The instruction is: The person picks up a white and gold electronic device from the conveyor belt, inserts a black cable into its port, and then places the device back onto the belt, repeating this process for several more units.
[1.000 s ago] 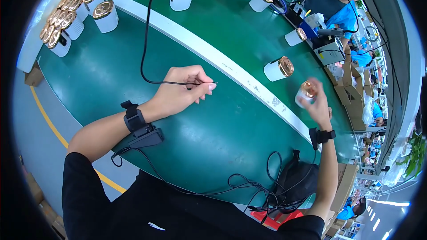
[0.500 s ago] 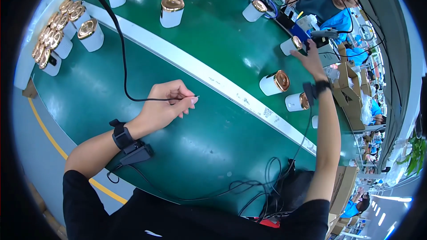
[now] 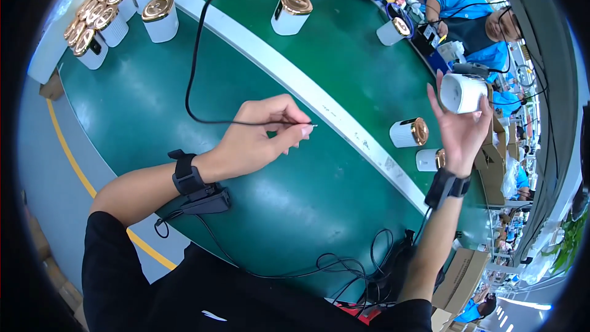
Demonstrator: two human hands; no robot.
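Between the thumb and fingers of my left hand (image 3: 261,132) is a thin black cable (image 3: 195,67), its small metal tip poking out past the fingertips. My right hand (image 3: 461,126) is raised at the right, fingers wrapped round a white canister (image 3: 462,93) that is tipped with its plain end toward me. Below that hand, two more white canisters with shiny gold lids (image 3: 409,133) lie tilted in view on the green surface. Another gold-lidded canister (image 3: 292,13) stands beyond the white rail.
A white rail (image 3: 264,58) crosses the green table (image 3: 264,221). Several gold-lidded canisters (image 3: 98,15) crowd the far left corner. Loose black cables (image 3: 344,265) lie near my body. Across the table sits a person in blue (image 3: 458,3); cardboard boxes (image 3: 491,163) stand at right.
My right hand has picked up a canister from the far right and turned it toward me. The left hand still pinches the cable; the whole view has shifted.
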